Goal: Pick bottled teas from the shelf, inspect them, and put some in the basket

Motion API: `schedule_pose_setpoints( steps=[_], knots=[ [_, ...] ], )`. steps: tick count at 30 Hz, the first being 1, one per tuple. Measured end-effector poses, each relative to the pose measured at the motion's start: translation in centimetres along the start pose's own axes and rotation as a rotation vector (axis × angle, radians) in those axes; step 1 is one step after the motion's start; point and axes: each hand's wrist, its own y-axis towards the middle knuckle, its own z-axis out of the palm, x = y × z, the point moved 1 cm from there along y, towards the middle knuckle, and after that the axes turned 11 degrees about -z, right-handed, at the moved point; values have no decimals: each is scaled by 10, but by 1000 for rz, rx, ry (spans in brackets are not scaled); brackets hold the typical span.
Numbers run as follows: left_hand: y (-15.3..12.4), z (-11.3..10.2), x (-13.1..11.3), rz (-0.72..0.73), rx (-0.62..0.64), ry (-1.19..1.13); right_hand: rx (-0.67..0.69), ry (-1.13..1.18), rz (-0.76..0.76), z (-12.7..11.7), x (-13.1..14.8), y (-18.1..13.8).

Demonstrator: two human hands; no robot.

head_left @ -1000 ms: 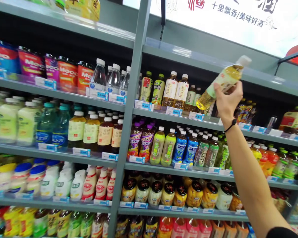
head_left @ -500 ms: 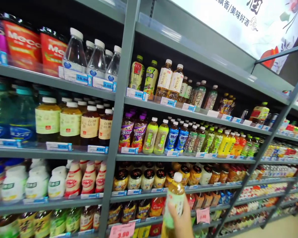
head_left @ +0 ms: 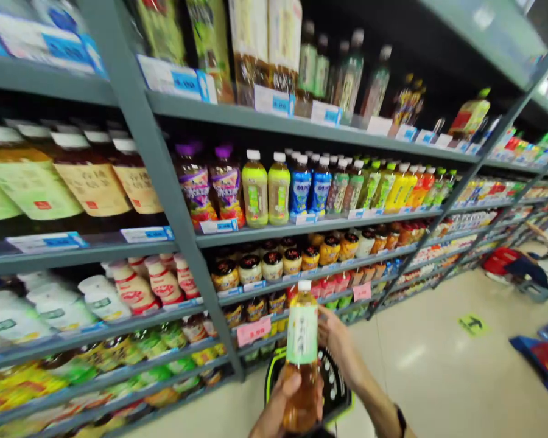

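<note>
In the head view, a bottle of amber tea (head_left: 302,331) with a pale green label and white cap stands upright before me. My left hand (head_left: 281,404) is wrapped round its lower part, thumb across the front. Close by the bottle's right side is my right hand (head_left: 335,337), fingers loosely bent and partly behind the label's edge; whether they touch it is hard to see. A dark band (head_left: 400,420) circles the right wrist. Below and behind the bottle is a black basket (head_left: 274,359) with a bright green rim, partly hidden by the hands.
Shelves (head_left: 338,134) of drinks and jars run along the left and away to the right. A pink price tag (head_left: 254,331) hangs at the shelf edge. Farther down the aisle are a person (head_left: 541,267), a floor arrow sticker (head_left: 474,324) and a blue-edged red display (head_left: 541,371).
The view has tipped down and come nearer the shelves. The tea bottle, earlier in my right hand alone, is now in my left hand. The basket and floor have come into sight.
</note>
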Motion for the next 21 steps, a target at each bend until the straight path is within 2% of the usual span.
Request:
schedule_pose_setpoints(
  steps=[4, 8, 11, 17, 21],
  knots=[
    [-22, 4, -9, 12, 5, 190, -15, 121, -80, 7, 23, 0],
    [-32, 12, -25, 11, -76, 362, 43, -19, -147, 7, 25, -6],
    [-38, 11, -27, 19, -101, 429, 55, -102, -179, 8, 25, -7],
    [-41, 1, -27, 4, -109, 345, 98, -134, -193, 15, 29, -2],
    [-42, -1, -27, -53, -6, 127, 110, -133, -192, 15, 25, -4]
  ],
)
